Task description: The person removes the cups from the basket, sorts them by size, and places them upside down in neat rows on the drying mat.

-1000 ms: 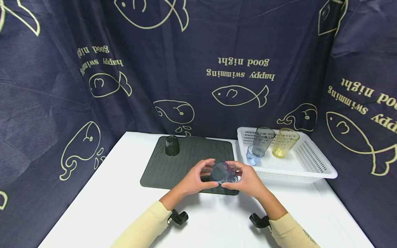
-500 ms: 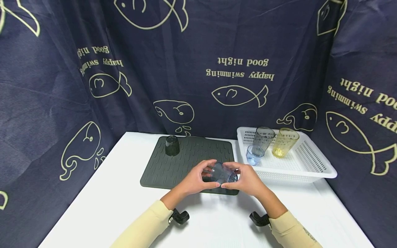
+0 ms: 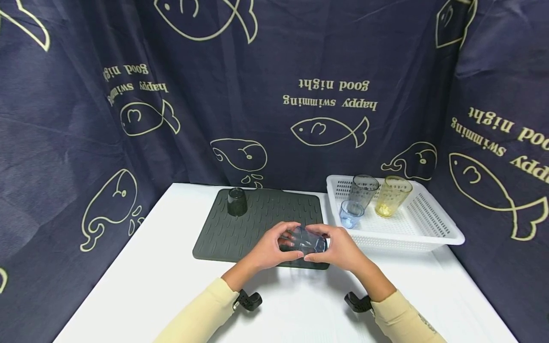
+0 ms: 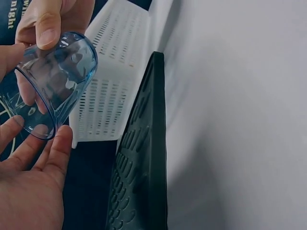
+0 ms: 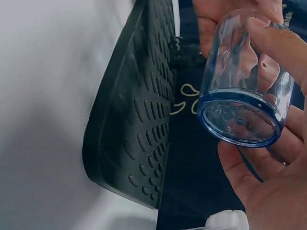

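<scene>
Both hands hold a clear blue-tinted drinking glass [image 3: 312,241] over the front right part of the dark drying mat [image 3: 270,209]. It lies tilted nearly on its side, mouth to the left and base to the right. At the rim, the fingers of my left hand [image 3: 270,247] curl round the glass, as the left wrist view shows. My right hand [image 3: 341,248] grips the body, thumb on the near side and fingers behind. In the right wrist view the thick blue base [image 5: 240,122] shows, and the left hand [image 5: 216,21] is partly hidden behind the glass.
A dark cup [image 3: 237,202] stands upside down at the mat's back left. To the right, a white perforated basket [image 3: 399,241] holds a small blue glass [image 3: 351,214], a grey patterned tumbler [image 3: 364,189] and a yellow one [image 3: 393,195]. A navy fish-print curtain [image 3: 240,109] surrounds the white table [image 3: 296,309].
The glass has turned between the hands: its mouth faced up toward the head camera and now points left, showing more of its side. The hands have barely moved.
</scene>
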Motion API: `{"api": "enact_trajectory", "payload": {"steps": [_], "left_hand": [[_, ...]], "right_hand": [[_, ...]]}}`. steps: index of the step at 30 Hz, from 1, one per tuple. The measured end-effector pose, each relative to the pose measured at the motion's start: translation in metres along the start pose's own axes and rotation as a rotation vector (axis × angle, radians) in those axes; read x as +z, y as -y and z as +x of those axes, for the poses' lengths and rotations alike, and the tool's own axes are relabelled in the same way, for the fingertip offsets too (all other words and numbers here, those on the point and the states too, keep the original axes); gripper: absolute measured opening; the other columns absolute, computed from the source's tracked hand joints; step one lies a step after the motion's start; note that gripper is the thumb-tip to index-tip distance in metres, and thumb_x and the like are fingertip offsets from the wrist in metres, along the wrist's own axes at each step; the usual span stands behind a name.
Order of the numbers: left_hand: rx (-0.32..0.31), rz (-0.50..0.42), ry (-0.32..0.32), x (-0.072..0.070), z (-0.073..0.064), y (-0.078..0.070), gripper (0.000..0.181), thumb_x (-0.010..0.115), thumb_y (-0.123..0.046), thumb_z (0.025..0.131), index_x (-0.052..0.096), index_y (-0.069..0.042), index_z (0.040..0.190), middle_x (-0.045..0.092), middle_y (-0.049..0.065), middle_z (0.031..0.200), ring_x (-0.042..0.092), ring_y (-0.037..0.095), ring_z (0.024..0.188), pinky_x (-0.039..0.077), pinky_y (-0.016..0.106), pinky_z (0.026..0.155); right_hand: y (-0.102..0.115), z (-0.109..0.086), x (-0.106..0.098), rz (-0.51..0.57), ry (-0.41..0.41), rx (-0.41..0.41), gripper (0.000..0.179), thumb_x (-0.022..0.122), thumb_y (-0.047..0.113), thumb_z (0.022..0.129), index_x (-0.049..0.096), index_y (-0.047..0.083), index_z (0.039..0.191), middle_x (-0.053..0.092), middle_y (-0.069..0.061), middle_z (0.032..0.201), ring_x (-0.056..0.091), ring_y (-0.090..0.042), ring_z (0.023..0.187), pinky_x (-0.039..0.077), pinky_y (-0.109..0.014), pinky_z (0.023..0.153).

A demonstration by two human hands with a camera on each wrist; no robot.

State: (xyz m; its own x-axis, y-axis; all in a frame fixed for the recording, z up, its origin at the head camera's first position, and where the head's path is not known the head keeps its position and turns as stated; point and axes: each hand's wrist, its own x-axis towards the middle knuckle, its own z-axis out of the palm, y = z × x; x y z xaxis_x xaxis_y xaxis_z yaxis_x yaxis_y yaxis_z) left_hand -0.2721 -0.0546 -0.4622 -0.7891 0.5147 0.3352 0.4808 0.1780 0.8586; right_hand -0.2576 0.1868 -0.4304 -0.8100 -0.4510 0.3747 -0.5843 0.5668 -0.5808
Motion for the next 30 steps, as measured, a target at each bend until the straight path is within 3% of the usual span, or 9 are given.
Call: {"api": "enact_trajectory", "payload": {"steps": [10,19,30], "left_hand": [[0.01,-0.072,-0.044,-0.003,-0.004,-0.008,0.07,0.082,-0.006,0.086,0.049,-0.004,0.148,0.054,0.021,0.138,0.062,0.042,0.119,0.054,0.051,0.105],[-0.002,-0.112,-0.059,-0.006,-0.006,-0.002,0.069,0.082,-0.007,0.086,0.05,-0.015,0.147,0.055,0.014,0.137,0.063,0.029,0.116,0.056,0.036,0.105],[0.008,-0.183,-0.038,-0.008,-0.01,0.002,0.073,0.082,-0.004,0.085,0.046,-0.002,0.148,0.054,0.018,0.136,0.063,0.029,0.117,0.056,0.034,0.104]], "right_hand": [[0.0,-0.001,-0.003,0.12,-0.042,-0.002,0.069,0.097,0.031,0.07,0.068,0.011,0.13,0.073,-0.005,0.126,0.072,-0.023,0.109,0.061,-0.041,0.092],[-0.004,-0.004,-0.002,0.275,-0.053,0.033,0.068,0.095,0.026,0.073,0.065,0.013,0.133,0.07,-0.009,0.132,0.068,-0.019,0.116,0.059,-0.029,0.098],[-0.009,-0.011,0.006,0.533,-0.056,0.072,0.067,0.09,0.005,0.077,0.06,0.001,0.136,0.064,-0.02,0.136,0.065,-0.008,0.114,0.059,-0.024,0.096]]}}
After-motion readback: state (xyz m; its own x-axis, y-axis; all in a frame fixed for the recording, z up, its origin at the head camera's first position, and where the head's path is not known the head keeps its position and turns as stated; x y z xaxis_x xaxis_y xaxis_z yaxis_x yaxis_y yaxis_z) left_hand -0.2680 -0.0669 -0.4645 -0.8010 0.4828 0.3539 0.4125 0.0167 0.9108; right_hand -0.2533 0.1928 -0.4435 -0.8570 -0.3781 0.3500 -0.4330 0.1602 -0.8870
